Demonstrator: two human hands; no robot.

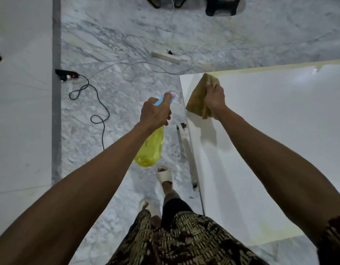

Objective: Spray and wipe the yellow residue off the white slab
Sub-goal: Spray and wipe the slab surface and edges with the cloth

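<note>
Tan cloth (198, 100) @ slab (270, 131) corner

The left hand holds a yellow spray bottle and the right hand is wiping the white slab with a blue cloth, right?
Not quite. The cloth is brownish yellow, not blue, as the head view shows. The rest holds: the left hand holds the yellow spray bottle, and the right hand presses the cloth on the white slab.

Glossy smooth white slab (270, 121), tan cloth rag (197, 100), translucent plastic bottle (151, 148)
</note>
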